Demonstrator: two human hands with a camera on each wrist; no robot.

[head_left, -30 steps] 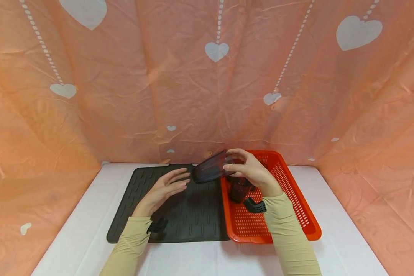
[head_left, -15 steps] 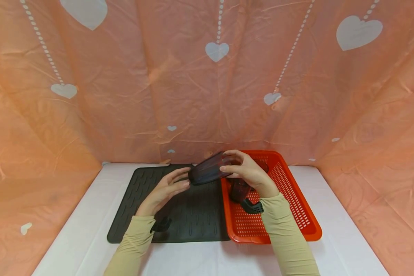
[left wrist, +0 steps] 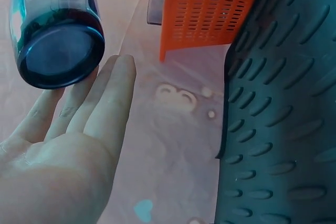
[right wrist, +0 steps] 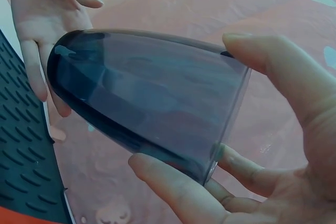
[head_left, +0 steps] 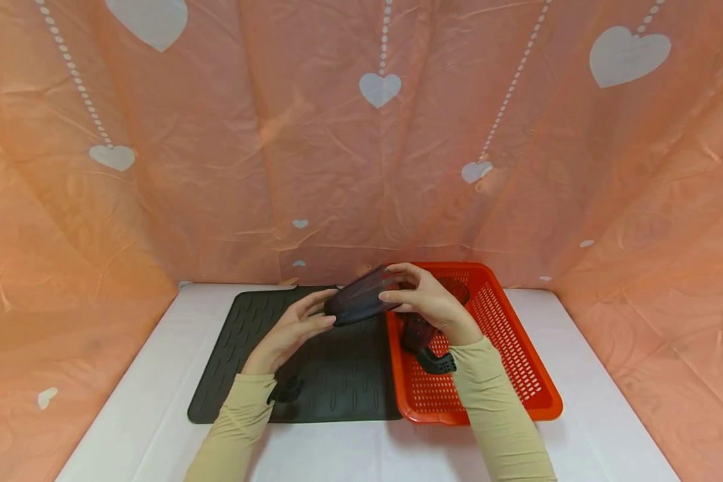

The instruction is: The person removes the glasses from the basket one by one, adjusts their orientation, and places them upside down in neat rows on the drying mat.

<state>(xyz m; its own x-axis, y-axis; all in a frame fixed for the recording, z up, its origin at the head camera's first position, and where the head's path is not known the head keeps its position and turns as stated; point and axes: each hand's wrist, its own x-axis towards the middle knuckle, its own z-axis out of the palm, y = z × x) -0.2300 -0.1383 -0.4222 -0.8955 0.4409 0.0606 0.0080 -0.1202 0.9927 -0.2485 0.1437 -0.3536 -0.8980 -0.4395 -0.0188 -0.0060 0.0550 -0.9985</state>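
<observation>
A dark, see-through drinking glass (head_left: 361, 298) is held tilted above the mat, its thick base pointing left. My right hand (head_left: 430, 302) grips it near the rim, thumb on one side and fingers on the other, as the right wrist view of the glass (right wrist: 152, 98) shows. At the base end is my left hand (head_left: 289, 330). Its fingers reach out nearly straight under and behind the glass base (left wrist: 63, 56), right at its surface, without curling round it. Beneath both hands lie the black ridged mat (head_left: 343, 385) and, on the right, the red basket (head_left: 545, 405).
Inside the basket stands a dark reddish glass (head_left: 418, 333), with another glass (head_left: 454, 289) partly hidden behind my right hand. Mat and basket sit side by side on a white table (head_left: 325, 455). A pink curtain (head_left: 337, 167) with white hearts closes off the back and sides.
The glass has shifted slightly left and down in my right hand. My left hand has moved right and up, so its fingers now meet the base, where a gap showed before.
</observation>
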